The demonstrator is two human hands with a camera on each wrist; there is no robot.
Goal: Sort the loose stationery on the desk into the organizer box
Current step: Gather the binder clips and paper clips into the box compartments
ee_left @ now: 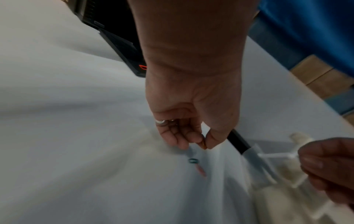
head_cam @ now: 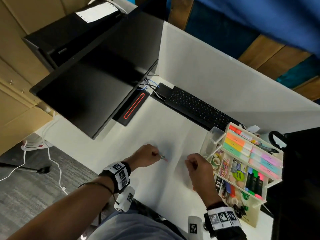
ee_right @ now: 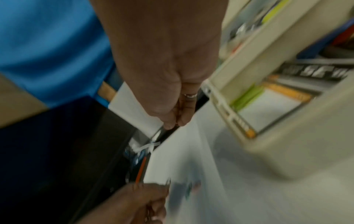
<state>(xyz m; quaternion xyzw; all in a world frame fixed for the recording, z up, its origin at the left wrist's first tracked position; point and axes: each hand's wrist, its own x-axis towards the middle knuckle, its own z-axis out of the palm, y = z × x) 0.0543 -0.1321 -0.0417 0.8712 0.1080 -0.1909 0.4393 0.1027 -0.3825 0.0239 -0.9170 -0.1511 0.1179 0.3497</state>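
We see two small paper clips [ee_left: 196,164], one green and one reddish, lying on the white desk [head_cam: 164,122] just beyond our left hand [head_cam: 147,157]. That hand has its fingers curled downward, thumb and forefinger pinched together on something small and orange-brown; it may be another clip, but the left wrist view is too blurred to be sure. Our right hand [head_cam: 196,168] hovers near, fingers curled with thumb pressed against them; we cannot tell whether it holds anything. Just to its right stands the cream organizer box [head_cam: 274,181], its compartments holding highlighters, coloured sticky notes, tape rolls and a heap of coloured clips. Farther back on the desk lie a black keyboard [head_cam: 195,106] and a dark monitor [head_cam: 90,90].
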